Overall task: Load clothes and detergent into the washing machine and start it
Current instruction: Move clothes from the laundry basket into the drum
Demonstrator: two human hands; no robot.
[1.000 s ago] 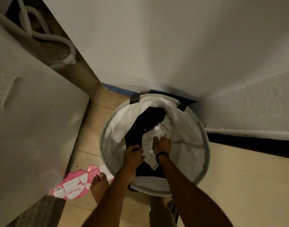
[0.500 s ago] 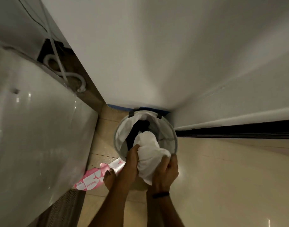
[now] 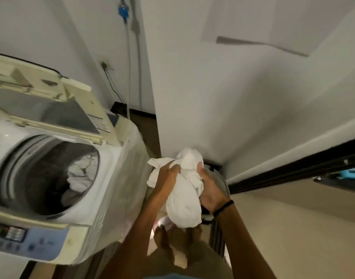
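Change: one second ago both hands were deep inside the laundry basket, gripping cloth. Now the white garment is lifted out of it, and the head view has turned so that the washing machine stands at the left.
Meaning for the task: this looks like the carrying step of one more load. The bundle is not yet over the opening, so the next move probably goes to the left and a little up.
Left hand: the fingers are curled into the upper part of the bundle and grip it.
Right hand: it holds the bundle from the other side, fingers wrapped in the cloth, with a dark band on the wrist.
Garment position: in the air between the two hands, just beside the machine's right wall and above the basket. Its lower end hangs free.
Washing machine: top-loading, the lid is folded up and open.
Drum: it already holds pale clothes, heaped on its right side.
Laundry basket: only a part of the grey rim shows behind the right hand. What remains inside cannot be seen.
Control panel: at the front edge, too blurred to read.
Detergent: none shows in this view.
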